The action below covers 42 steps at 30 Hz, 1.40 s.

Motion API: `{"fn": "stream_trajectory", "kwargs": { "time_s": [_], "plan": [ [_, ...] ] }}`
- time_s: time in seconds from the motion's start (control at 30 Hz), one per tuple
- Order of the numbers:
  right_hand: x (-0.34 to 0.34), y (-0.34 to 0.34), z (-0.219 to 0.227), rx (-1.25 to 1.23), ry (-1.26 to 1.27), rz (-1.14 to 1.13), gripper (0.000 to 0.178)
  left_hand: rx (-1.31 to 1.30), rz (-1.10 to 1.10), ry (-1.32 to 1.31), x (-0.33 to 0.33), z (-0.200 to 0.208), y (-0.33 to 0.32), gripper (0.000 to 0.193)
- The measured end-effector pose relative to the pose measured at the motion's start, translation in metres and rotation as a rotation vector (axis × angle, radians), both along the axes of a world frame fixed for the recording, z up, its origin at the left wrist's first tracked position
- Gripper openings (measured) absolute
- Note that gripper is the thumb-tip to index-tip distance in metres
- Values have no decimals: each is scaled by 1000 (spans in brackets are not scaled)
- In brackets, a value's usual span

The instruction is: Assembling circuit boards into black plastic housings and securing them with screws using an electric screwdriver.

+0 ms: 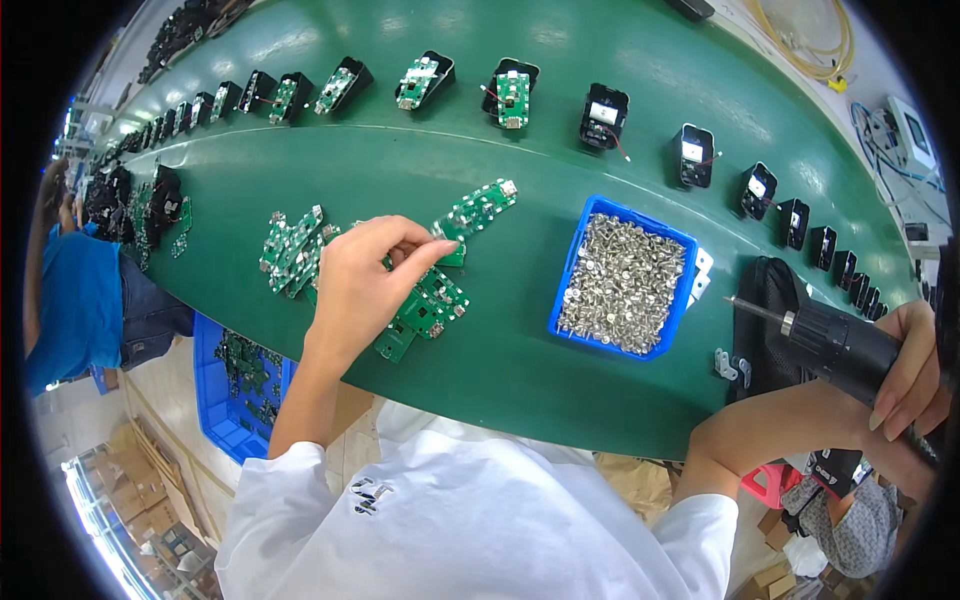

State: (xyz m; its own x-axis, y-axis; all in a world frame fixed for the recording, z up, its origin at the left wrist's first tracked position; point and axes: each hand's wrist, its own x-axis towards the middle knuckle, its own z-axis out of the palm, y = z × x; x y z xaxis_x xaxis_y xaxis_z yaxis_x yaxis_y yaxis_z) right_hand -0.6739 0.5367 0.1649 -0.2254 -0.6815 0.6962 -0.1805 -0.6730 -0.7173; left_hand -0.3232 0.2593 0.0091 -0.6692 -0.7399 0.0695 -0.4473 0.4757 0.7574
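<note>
My left hand [372, 280] is closed in a pinch on the near end of a green circuit board [480, 208], which slants up and away to the right. Under and beside that hand lies a loose heap of green circuit boards [292, 248], partly covered by my fingers. At the right edge my right hand [912, 372] wraps around a black electric screwdriver [840, 345]. Its thin bit points left, toward a blue bin [556, 318] full of small silver screws [622, 282].
Black housings [693, 156] stand in a curved row along the green table [500, 380]; several at the left carry circuit boards [513, 98]. Metal brackets [726, 364] and a black pouch [765, 300] lie near the screwdriver. Below left sits a blue crate [215, 400]; beyond it, a person in blue [85, 300].
</note>
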Motion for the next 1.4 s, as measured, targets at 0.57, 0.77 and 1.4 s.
{"fn": "stream_trajectory", "kwargs": {
  "time_s": [0.57, 0.77, 1.4],
  "plan": [
    [31, -23, 4, -13, 53, -28, 66, -476, -612, 38, -63, -6, -49, 9],
    [43, -33, 10, -5, 76, -40, 66, -494, -598, 246, -133, 23, -56, 6],
    [46, -45, 11, 8, 110, -58, 67, -268, -580, 89, -192, 9, -58, 11]
  ]
}}
